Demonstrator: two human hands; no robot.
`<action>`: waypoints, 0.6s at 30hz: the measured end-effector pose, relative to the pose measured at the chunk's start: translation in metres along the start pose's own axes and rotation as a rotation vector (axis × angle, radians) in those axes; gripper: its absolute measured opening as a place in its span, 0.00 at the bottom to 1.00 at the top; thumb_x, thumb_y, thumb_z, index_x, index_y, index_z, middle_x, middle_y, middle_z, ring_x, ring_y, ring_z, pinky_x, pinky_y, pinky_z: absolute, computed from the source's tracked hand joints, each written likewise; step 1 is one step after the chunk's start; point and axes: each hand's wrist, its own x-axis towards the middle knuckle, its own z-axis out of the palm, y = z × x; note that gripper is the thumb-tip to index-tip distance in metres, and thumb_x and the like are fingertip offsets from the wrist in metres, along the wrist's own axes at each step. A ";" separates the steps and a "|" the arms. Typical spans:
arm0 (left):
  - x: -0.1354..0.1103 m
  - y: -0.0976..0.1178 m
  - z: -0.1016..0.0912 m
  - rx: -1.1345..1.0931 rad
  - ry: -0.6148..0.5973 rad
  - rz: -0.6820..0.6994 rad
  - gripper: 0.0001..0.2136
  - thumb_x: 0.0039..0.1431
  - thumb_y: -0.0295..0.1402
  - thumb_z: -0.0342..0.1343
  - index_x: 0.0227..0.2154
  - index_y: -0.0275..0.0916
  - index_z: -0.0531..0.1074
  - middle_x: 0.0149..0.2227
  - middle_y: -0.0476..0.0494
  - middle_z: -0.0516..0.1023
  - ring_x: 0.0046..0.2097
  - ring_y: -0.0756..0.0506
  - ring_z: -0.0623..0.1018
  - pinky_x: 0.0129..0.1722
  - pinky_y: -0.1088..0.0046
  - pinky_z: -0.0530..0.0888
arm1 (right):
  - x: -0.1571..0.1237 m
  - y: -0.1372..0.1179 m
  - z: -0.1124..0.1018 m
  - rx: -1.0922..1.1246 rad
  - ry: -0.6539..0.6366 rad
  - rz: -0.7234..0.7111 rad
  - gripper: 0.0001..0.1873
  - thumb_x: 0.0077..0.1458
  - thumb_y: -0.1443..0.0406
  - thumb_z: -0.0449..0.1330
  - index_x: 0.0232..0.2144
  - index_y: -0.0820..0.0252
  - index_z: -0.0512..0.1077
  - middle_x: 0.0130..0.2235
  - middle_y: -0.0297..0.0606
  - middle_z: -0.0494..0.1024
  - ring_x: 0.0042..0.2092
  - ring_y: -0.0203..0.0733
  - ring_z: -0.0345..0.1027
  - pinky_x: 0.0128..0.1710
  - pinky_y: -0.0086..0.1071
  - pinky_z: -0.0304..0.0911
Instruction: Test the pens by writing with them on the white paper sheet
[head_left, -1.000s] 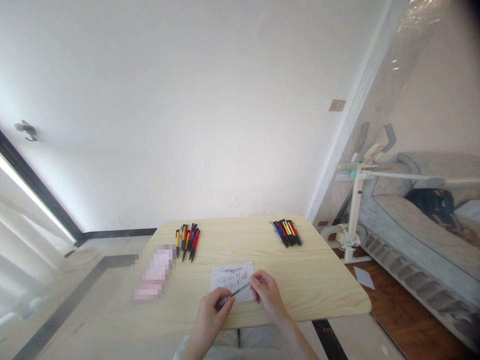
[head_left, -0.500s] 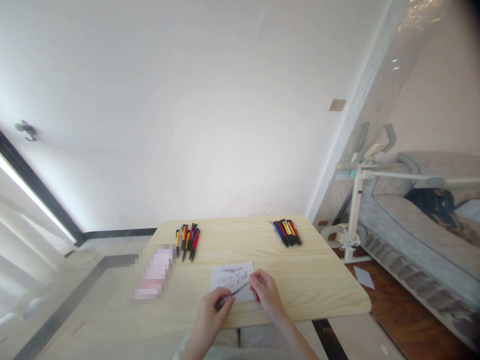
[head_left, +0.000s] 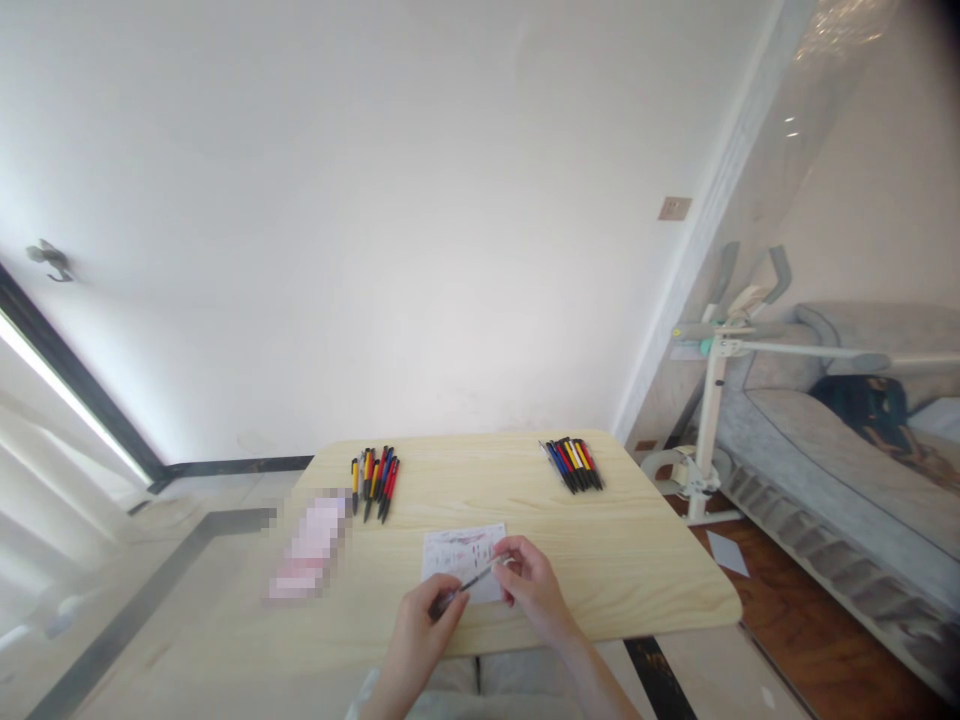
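Note:
My left hand grips one end of a thin grey pen over the near edge of the wooden table. My right hand pinches the pen's other end, fingers closed around its tip. Under the pen lies a small white paper with red and dark scribbles. Both hands hover just above that paper.
A bunch of coloured pens lies at the back left of the table, another bunch at the back right. A blurred pink patch sits at the left. A white lamp stand and grey sofa are to the right.
My right hand has shifted slightly left along the pen's tip end. My left hand and the paper have stayed put.

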 end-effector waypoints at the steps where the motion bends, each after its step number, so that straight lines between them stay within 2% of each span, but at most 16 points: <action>1: 0.000 0.000 0.000 0.000 -0.002 -0.001 0.11 0.52 0.40 0.52 0.28 0.37 0.72 0.21 0.48 0.74 0.25 0.48 0.72 0.26 0.76 0.68 | 0.000 0.000 0.000 0.003 0.002 0.001 0.13 0.44 0.60 0.62 0.31 0.60 0.64 0.25 0.29 0.69 0.18 0.28 0.59 0.15 0.23 0.55; 5: 0.000 0.002 -0.002 0.014 -0.010 0.002 0.11 0.52 0.40 0.53 0.28 0.37 0.73 0.23 0.47 0.75 0.27 0.47 0.73 0.27 0.75 0.68 | 0.000 0.001 0.000 0.026 0.003 0.002 0.14 0.43 0.60 0.62 0.32 0.60 0.64 0.26 0.29 0.69 0.18 0.27 0.60 0.15 0.22 0.56; 18: 0.000 0.003 -0.001 -0.002 0.010 0.013 0.11 0.52 0.40 0.53 0.27 0.37 0.73 0.21 0.47 0.75 0.26 0.47 0.73 0.26 0.75 0.68 | 0.000 -0.004 0.001 0.029 -0.002 0.038 0.14 0.43 0.59 0.62 0.29 0.60 0.65 0.18 0.25 0.65 0.17 0.28 0.57 0.15 0.22 0.53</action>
